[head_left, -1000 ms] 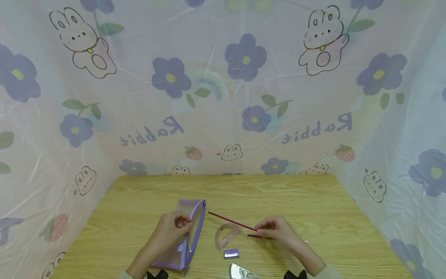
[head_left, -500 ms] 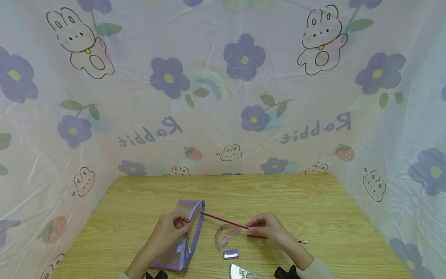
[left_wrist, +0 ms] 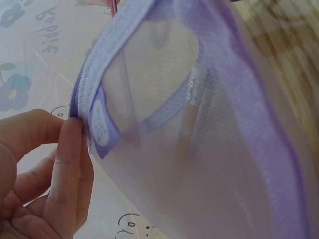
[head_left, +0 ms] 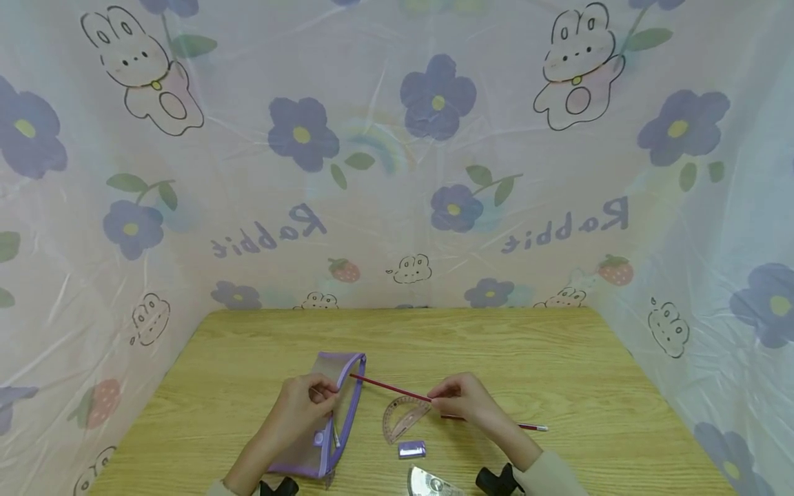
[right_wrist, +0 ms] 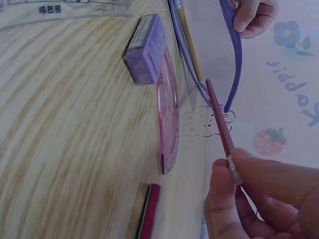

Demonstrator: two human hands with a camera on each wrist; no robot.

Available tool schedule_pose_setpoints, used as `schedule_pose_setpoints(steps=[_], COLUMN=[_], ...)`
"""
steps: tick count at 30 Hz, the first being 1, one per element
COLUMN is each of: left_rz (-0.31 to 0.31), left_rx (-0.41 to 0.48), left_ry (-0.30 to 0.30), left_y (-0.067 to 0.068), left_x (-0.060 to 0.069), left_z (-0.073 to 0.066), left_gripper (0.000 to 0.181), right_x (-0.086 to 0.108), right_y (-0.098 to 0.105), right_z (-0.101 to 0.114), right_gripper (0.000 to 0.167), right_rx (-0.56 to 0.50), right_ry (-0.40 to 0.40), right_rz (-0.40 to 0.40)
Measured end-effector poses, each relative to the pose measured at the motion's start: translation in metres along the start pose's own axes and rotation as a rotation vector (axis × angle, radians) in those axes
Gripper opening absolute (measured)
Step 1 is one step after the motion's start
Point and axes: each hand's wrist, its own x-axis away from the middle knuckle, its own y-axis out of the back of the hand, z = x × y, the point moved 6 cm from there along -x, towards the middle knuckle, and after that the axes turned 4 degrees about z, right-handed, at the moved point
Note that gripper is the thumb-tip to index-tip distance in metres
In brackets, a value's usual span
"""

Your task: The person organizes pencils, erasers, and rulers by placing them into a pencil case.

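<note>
My left hand [head_left: 304, 406] pinches the opening edge of a see-through mesh pencil case [head_left: 294, 455] with purple trim, and its mouth gapes toward the right. In my right hand [head_left: 468, 401] a dark red pencil [head_left: 391, 387] is pinched between thumb and fingers near its eraser end. Its far end reaches into the mouth of the case. The left wrist view shows a yellow pencil [left_wrist: 189, 109] with an eraser tip inside the case. A second red pencil [head_left: 532, 426] lies on the table under my right wrist, partly hidden.
Between the hands a pink clear protractor [head_left: 389, 421] lies flat on the wooden table [head_left: 484, 344]. Nearer to me are a purple-sleeved eraser [head_left: 412, 450] and a clear plastic piece [head_left: 431, 482] cut off by the lower edge. A patterned curtain [head_left: 372, 207] surrounds the table.
My right hand has moved left with the red pencil, whose far end has gone from outside the case into its mouth. The left hand keeps its hold on the edge.
</note>
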Motion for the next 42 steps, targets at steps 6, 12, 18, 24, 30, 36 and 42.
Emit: schedule_pose_setpoints(steps=[6, 12, 18, 24, 30, 36, 42], left_rz=[0.002, -0.002, -0.01, -0.014, -0.008, -0.005, 0.002], left_rx=[0.0, 0.015, 0.019, 0.002, 0.009, -0.006, -0.013], left_ry=[-0.001, -0.008, 0.003, -0.017, -0.037, -0.021, -0.033], left_y=[0.002, 0.003, 0.003, 0.004, 0.003, 0.001, 0.0], left_x=[0.001, 0.001, 0.001, 0.002, 0.002, 0.001, 0.001], left_z=[-0.001, -0.002, -0.003, -0.003, -0.004, -0.002, -0.003], left_gripper=[0.004, 0.004, 0.004, 0.004, 0.005, 0.005, 0.005], right_x=[-0.006, -0.013, -0.016, -0.019, -0.02, -0.024, -0.03], right_y=[-0.004, -0.006, -0.009, -0.01, -0.012, -0.017, -0.024], right_z=[0.004, 0.007, 0.005, 0.001, -0.001, -0.002, -0.002], right_gripper=[0.012, 0.011, 0.011, 0.01, 0.012, 0.012, 0.012], right_rx=[0.002, 0.02, -0.009, -0.015, -0.037, -0.063, -0.085], right_ry=[-0.006, 0.011, -0.019, -0.053, -0.072, -0.082, -0.089], right_rz=[-0.006, -0.018, -0.024, -0.043, -0.048, -0.061, -0.076])
